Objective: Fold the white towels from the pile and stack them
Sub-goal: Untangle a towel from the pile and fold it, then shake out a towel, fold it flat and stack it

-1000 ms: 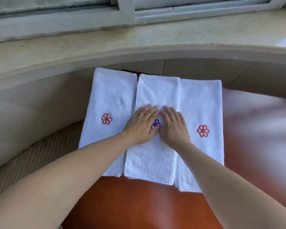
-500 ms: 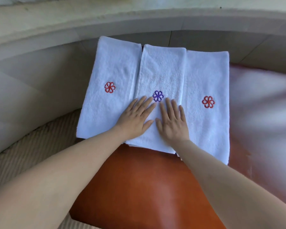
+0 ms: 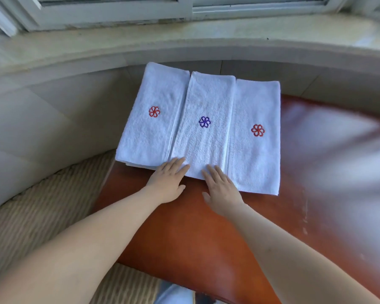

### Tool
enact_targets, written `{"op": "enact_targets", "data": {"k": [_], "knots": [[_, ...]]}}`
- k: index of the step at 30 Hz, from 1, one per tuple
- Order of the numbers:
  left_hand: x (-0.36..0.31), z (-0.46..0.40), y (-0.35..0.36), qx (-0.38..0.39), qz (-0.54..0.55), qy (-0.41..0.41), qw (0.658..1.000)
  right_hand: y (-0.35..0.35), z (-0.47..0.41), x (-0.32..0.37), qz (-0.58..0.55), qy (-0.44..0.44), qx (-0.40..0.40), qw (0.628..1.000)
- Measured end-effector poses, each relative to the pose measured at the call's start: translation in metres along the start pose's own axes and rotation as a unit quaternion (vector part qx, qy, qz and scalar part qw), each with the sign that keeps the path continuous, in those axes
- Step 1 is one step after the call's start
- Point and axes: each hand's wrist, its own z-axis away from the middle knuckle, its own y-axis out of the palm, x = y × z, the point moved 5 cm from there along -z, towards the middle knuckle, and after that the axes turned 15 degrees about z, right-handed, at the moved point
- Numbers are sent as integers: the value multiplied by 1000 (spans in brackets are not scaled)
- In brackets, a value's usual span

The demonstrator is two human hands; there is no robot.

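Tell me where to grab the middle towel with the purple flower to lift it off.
Pinch the middle towel at its near short edge, coming from the table's front. That edge lies beside both hands, while folded towels flank its long sides.

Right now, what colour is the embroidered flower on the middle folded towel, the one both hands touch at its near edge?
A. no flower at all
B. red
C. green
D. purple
D: the middle towel carries a purple flower, while the towels either side of it carry red ones; the left hand and right hand lie flat at its near edge.
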Motion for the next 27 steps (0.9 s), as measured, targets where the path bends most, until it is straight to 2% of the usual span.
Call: {"op": "enact_targets", "data": {"k": [4, 9, 14, 20, 27], "knots": [[-22, 28, -30, 45, 5, -13, 999, -36, 28, -1, -49, 6, 45, 998], [-50, 66, -81, -20, 7, 10, 1000, -88, 67, -5, -11, 49, -17, 999], [-89, 114, -121, -73, 5, 61, 995, -128, 134, -5, -6, 106, -44, 993], [-153, 152, -150, -112, 32, 118, 986, -165, 220, -21, 4, 173, -61, 983], [-259, 167, -163, -124, 34, 200, 971, -182, 321, -75, -7, 274, -69, 959]]}}
